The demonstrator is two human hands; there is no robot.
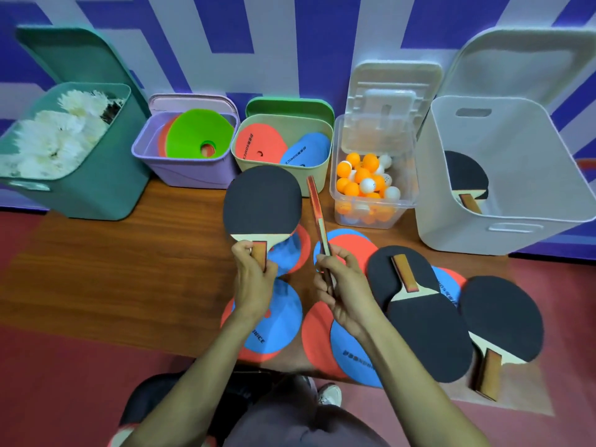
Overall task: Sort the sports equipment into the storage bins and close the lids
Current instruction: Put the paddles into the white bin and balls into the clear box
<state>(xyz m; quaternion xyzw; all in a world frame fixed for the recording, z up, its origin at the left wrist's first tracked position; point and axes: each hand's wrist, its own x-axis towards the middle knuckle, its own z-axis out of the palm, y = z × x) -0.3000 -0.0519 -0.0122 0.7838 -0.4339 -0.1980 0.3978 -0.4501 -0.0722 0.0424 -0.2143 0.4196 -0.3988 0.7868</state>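
Left hand (250, 279) gripping handle of black paddle (262, 201) held upright face-on, right hand (343, 291) gripping second paddle (317, 217) edge-on beside it, both above discs (269, 330) on wooden surface (129, 269), before open green bin (317, 179), white bin (445, 175) well right.

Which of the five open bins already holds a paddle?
The large white bin on the far right; a black paddle leans inside. The others hold shuttlecocks, cones, discs and balls.
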